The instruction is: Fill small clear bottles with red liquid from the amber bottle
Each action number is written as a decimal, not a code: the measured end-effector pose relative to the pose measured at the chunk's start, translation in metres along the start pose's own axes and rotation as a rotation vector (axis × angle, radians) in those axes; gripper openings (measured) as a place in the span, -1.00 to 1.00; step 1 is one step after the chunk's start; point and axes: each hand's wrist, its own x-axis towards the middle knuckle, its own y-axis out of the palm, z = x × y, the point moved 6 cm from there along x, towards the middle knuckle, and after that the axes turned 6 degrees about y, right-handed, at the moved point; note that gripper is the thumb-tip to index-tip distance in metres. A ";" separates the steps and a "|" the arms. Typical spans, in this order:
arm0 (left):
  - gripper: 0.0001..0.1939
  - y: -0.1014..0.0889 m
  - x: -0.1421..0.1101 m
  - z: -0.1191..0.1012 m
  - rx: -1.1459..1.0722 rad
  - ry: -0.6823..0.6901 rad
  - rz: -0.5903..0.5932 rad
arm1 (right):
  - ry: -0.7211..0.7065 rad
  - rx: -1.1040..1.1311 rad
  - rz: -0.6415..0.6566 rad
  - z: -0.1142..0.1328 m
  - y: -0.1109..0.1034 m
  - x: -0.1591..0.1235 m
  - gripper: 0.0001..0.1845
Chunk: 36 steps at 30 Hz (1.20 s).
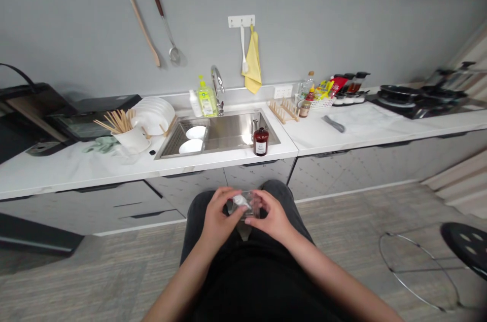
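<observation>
A small clear box (251, 205) sits between the person's two hands, held above the lap, with a crumpled white scrap (240, 202) at its upper left, either inside or against the near wall; the blur hides which. The box looks light and stiff, and its smooth sides may prove slippery, so its side walls seem the surest place to grip. It looks squat, with no clear long axis, though the scrap slants down from left to right. The left hand (221, 216) wraps its fingers over the left side, and the right hand (269, 217) presses in from the right, both closed on the box. Ahead, past the dark trousers (200, 225), a steel sink (228, 134) is set into the white worktop (395, 127), with a dark red bottle (261, 142) on its rim.
</observation>
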 end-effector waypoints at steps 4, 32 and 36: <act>-0.54 -0.002 -0.013 0.005 -0.117 -0.042 0.027 | 0.039 0.067 0.019 -0.007 0.011 -0.007 -0.12; -0.32 0.017 -0.021 0.028 -0.319 -0.140 -0.047 | 0.086 0.205 0.027 -0.025 0.017 -0.011 -0.03; -0.42 0.017 -0.024 0.028 -0.402 -0.167 0.017 | 0.085 0.243 0.063 -0.022 0.021 -0.013 -0.05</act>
